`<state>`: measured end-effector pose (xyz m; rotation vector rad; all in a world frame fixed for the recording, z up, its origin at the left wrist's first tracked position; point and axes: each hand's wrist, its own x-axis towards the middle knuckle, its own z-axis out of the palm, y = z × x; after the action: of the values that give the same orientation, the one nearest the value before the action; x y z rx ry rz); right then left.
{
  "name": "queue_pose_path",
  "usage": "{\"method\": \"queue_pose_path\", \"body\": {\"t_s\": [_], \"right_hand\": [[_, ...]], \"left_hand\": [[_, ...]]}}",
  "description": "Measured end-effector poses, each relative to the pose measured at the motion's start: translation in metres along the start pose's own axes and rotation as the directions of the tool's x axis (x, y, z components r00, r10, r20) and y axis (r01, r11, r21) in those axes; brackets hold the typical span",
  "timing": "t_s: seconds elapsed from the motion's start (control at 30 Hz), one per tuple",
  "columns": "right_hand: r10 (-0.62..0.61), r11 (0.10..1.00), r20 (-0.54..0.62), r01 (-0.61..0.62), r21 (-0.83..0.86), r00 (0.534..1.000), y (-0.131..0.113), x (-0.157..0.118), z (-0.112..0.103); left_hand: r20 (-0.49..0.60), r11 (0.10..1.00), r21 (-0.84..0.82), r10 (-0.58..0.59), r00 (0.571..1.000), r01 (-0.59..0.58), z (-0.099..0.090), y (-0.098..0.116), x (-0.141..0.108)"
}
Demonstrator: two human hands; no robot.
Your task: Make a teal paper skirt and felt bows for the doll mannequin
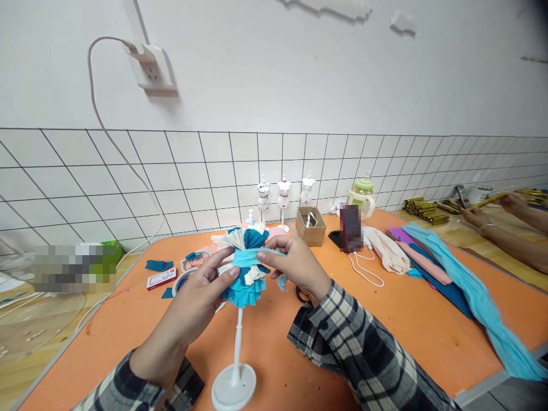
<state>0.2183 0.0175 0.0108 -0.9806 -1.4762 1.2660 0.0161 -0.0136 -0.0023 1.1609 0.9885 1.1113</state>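
Observation:
A white stand (234, 382) with a round base holds up a small form dressed in ruffled blue and white crepe paper (245, 292). Across its middle lies a light blue paper strip (247, 257). My left hand (204, 285) touches the strip's left side, thumb and index finger pressing at the form. On the right, my right hand (295, 261) pinches the strip's other end between thumb and fingers. The body of the form is hidden under the paper.
Behind stand three small white dress forms (283, 193) and a cardboard box (311, 227). A red box (161, 279) lies left; black scissors (302, 294), a phone (351, 228), a bottle (362, 194) and long crepe sheets (471, 285) are right. Another person's hands (479, 218) work far right.

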Motion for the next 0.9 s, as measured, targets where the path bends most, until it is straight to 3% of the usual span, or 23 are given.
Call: {"method": "queue_pose_path", "body": {"t_s": [0.2, 0.33, 0.5, 0.63, 0.73, 0.8, 0.9], "right_hand": [[0.066, 0.998, 0.127, -0.066, -0.011, 0.990, 0.004, 0.001, 0.006], [0.100, 0.995, 0.201, -0.098, -0.022, 0.974, 0.009, 0.001, 0.014], [0.095, 0.993, 0.212, -0.107, 0.046, 0.973, 0.014, 0.001, 0.016], [0.074, 0.992, 0.233, -0.096, 0.084, 0.970, 0.014, 0.001, 0.015], [0.083, 0.991, 0.219, -0.105, 0.088, 0.972, 0.013, 0.000, 0.016], [0.081, 0.992, 0.211, -0.100, 0.081, 0.974, 0.013, 0.000, 0.017], [0.062, 0.995, 0.210, -0.078, 0.069, 0.976, 0.013, 0.000, 0.019]], "left_hand": [[0.187, 0.993, -0.115, 0.000, 0.982, 0.022, 0.000, 0.002, -0.002], [0.074, 0.993, -0.101, -0.049, 0.996, 0.056, -0.003, -0.002, 0.003], [-0.046, 0.991, -0.103, -0.093, 0.995, 0.088, -0.005, -0.004, 0.008], [-0.033, 0.990, -0.116, -0.086, 0.996, 0.082, -0.006, -0.003, 0.008], [0.058, 0.995, -0.088, -0.035, 0.998, 0.041, -0.006, 0.001, 0.006], [0.106, 1.000, 0.000, 0.031, 0.994, -0.031, -0.005, 0.002, 0.005], [0.052, 0.985, 0.142, 0.092, 0.994, -0.099, -0.004, 0.001, 0.004]]}}
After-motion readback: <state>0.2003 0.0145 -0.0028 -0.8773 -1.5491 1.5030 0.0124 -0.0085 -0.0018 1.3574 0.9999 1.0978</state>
